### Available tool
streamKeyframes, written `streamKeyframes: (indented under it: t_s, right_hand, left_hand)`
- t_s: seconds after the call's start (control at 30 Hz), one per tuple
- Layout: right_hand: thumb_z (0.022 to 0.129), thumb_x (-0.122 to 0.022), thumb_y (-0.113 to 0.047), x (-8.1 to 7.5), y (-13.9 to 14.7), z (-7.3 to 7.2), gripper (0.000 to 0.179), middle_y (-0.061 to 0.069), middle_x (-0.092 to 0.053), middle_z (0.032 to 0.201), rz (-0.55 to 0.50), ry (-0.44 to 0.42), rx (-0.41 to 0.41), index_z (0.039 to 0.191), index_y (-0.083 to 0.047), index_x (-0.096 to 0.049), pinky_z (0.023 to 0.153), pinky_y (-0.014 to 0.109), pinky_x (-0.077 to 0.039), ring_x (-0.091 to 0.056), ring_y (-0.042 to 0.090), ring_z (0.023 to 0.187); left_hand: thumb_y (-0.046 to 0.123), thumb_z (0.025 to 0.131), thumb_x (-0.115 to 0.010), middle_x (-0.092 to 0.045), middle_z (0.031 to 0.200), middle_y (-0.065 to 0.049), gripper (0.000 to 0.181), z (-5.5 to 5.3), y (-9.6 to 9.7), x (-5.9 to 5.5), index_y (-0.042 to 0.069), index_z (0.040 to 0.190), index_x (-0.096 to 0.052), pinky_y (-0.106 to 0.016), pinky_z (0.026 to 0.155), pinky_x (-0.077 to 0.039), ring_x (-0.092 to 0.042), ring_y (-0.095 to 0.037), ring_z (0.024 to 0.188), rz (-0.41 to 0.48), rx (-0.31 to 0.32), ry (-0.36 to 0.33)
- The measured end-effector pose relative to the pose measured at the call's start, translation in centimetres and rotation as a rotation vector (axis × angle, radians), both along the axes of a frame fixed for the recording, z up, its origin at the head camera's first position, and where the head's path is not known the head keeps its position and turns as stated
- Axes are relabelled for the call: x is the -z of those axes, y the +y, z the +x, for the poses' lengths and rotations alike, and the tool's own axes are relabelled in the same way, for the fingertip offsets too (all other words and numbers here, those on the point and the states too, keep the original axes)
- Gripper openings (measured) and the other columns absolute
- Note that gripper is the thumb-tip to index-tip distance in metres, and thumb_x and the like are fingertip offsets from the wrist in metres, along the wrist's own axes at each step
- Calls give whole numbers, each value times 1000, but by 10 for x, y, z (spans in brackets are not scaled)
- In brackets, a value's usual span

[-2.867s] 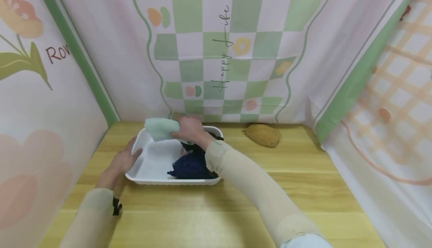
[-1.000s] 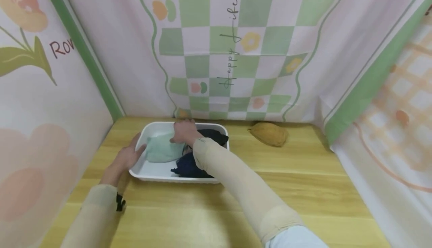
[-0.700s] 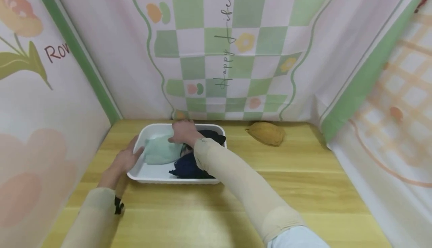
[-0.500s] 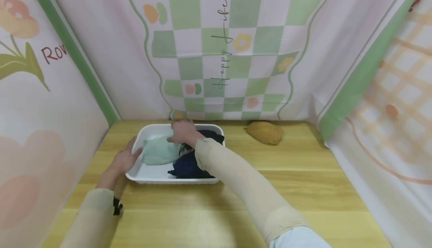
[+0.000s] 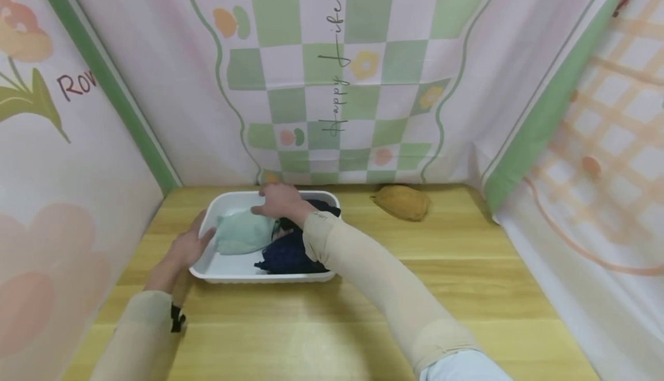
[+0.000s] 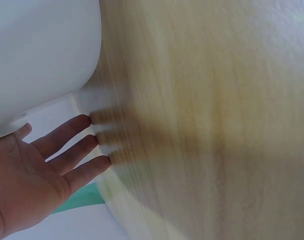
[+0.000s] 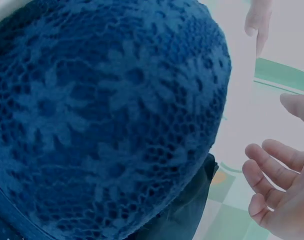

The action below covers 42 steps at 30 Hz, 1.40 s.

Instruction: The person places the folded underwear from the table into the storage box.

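Observation:
A white tray stands on the table with folded bras in it. My left hand holds its left rim, thumb over the edge inside; in the left wrist view three fingers of it stretch out straight beside the wall. A mint-green bra lies in the left half. Just over its far right corner is my right hand, fingers loosely bent around nothing in the right wrist view. A navy lace bra sits front right, large in the right wrist view. Behind it a black bra is partly hidden by my arm.
A mustard-yellow folded bra lies on the wooden table to the right of the tray, by the back curtain. Printed curtains also close off the left and right sides.
My right hand, at first holding the mint-green bra above the tray, has lowered it into the left half and let go. My left hand has stayed at the rim.

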State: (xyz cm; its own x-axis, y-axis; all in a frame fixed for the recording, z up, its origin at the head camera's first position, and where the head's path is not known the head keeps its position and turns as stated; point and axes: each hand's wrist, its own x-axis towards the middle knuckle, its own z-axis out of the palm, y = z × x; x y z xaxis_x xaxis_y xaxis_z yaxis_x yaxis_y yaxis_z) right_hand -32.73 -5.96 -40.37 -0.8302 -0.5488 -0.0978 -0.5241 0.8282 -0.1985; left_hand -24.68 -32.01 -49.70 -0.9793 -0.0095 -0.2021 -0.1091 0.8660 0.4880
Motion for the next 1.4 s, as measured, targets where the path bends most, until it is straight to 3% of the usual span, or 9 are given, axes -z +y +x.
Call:
streamKeyframes:
  t_s: [0.43,0.63,1.07,1.4]
  right_hand:
    - [98,-54,-52,-1,13,0,56,0,-71,125,-180,-117,-56,139,-13,-58,104,31,-50,-65,16,116]
    - [98,-56,-49,1,22,-1,55,2,-68,130,-256,-148,-50,137,-11,-60,104,30,-49,-64,18,119]
    - [100,-54,-48,-2,47,1,52,8,-67,132,-375,-228,-22,134,-10,-62,104,35,-50,-63,22,121]
    - [100,-53,-49,3,69,-3,49,6,-66,132,-439,-204,10,131,-13,-64,105,37,-50,-62,21,122]
  left_hand:
    - [58,105,-22,-31,149,-43,77,2,0,3,14,161,8,-65,92,-50,-48,-63,122,6,-8,14]
    - [54,106,-25,-36,146,-44,75,3,0,1,16,161,8,-60,84,-54,-53,-61,116,16,-12,13]
    - [59,104,-22,-30,151,-41,77,0,0,2,18,161,10,-66,93,-49,-45,-63,126,9,-18,-12]
    - [61,104,-21,-30,150,-43,78,3,1,-1,17,161,10,-67,94,-48,-44,-64,126,4,-20,-14]
